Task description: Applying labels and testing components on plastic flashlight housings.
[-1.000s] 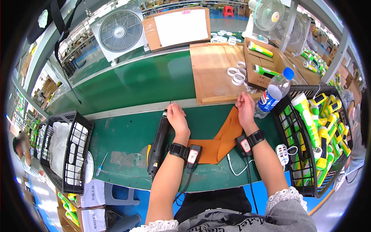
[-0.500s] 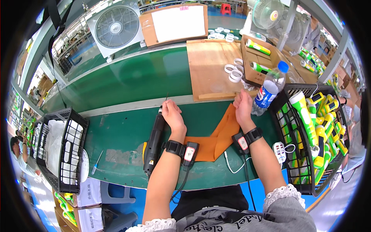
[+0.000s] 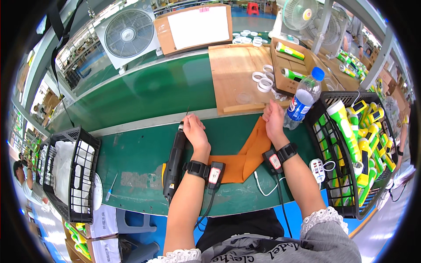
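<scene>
My left hand is curled into a fist, beside the front end of a black electric screwdriver lying on the green table. The screwdriver's thin bit points away from me past my fingers. My right hand is closed too, just left of a clear plastic bottle with a blue cap and blue label. Nothing shows sticking out of either fist. Between my forearms lies a folded orange-brown strip of cloth-like material. Black bands with small cabled boxes are strapped on my left wrist and right wrist.
A black crate full of green-yellow flashlights stands right; another black crate with white pieces stands left. A small screwdriver, a white power strip, a wooden board with white rings, and an open carton are around.
My view has shifted slightly, so the background sits a little differently. My right hand has lowered a little and stays closed; my left hand keeps its place.
</scene>
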A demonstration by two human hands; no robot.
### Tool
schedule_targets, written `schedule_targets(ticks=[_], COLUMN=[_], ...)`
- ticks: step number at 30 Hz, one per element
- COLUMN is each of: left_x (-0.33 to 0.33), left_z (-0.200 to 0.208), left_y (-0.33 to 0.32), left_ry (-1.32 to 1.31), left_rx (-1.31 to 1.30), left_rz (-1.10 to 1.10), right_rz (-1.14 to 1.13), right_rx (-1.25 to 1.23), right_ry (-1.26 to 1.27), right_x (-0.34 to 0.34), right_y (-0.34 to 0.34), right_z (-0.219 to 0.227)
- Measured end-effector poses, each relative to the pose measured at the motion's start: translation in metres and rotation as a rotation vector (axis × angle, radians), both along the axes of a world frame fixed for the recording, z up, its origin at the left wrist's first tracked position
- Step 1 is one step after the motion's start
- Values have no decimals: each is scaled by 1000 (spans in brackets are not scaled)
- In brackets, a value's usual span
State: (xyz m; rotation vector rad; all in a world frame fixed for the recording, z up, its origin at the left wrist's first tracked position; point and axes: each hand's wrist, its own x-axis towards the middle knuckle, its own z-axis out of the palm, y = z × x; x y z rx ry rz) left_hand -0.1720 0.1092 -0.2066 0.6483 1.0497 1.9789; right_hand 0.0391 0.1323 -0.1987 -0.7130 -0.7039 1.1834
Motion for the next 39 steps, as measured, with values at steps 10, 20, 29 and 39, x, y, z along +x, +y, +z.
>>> schedule_targets(ticks=[10,20,29,39], left_x=[1,0,13,16], left_z=[3,-1,15,11], left_y=[-6,-4,-16,-16], left_ry=[-24,-60,19,352], left_rx=[-2,26,-83,-73], left_rz=[-29,-104,-693,-834], right_rz=[10,122,751,695], right_rx=[-7,57,66,63], right_ry=[-35,59,-103,-238], right_x=[-2,-2,-4,-6], right_y=[-2,-5,-9,-10], right_z=[-1,4,2,1])
